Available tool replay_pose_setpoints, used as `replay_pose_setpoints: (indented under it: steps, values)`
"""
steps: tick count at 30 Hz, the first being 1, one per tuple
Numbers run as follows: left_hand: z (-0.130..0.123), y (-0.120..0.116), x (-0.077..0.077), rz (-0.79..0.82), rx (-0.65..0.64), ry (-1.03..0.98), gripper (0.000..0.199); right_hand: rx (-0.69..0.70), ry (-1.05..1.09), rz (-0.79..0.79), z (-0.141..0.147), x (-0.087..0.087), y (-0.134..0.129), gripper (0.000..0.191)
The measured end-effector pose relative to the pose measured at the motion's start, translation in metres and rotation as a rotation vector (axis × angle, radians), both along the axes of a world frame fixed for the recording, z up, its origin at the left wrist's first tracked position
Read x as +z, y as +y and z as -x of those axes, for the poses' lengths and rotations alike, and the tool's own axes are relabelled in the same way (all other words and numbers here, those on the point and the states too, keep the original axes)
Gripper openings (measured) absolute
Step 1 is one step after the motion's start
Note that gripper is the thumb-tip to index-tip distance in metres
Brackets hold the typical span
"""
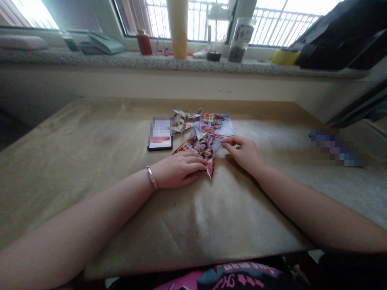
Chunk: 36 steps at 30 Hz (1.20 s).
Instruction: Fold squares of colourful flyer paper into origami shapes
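Observation:
A partly folded, colourful printed paper [202, 146] lies on the table, with a pointed corner toward me. My left hand [181, 168], with a silver bangle at the wrist, rests flat on its lower left part, fingers stretched out. My right hand [242, 151] pinches the paper's right edge between thumb and fingertips. Behind it lies another printed sheet [222, 124]. Small folded paper pieces [183, 123] with pointed ends sit beside that sheet, to its left. A phone [160, 135] with a lit screen lies left of them.
The beige table [121, 225] meets a wall below a stone windowsill [105, 60]. On the sill stand a red jar [144, 43], a tall yellow cylinder [178, 30], clear containers [240, 40] and a black bag [341, 36]. A blurred bluish item [335, 148] lies far right.

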<state>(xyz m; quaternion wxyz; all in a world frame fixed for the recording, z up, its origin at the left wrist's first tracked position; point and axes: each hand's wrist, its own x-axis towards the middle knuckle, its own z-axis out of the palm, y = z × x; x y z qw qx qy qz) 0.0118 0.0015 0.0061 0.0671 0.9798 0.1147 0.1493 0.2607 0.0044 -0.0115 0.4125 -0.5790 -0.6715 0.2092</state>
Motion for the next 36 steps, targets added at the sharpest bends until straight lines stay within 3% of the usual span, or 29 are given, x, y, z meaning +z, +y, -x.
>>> replay_pose_setpoints:
  steps: [14,25,31,36]
  values:
    - [0.0,0.0,0.001,0.001,-0.027,0.022,0.036,0.108,-0.01,0.019,0.002,-0.007,0.005,0.02]
    - [-0.001,0.0,0.001,-0.043,-0.02,0.016,0.036,0.037,-0.039,-0.032,0.006,-0.004,0.001,0.018]
    - [-0.002,0.0,0.0,-0.013,-0.008,0.013,0.033,0.045,0.045,-0.042,0.009,-0.002,-0.003,0.048]
    - [-0.002,-0.001,0.0,-0.028,-0.021,0.0,0.031,0.101,0.077,0.027,0.011,-0.005,-0.003,0.027]
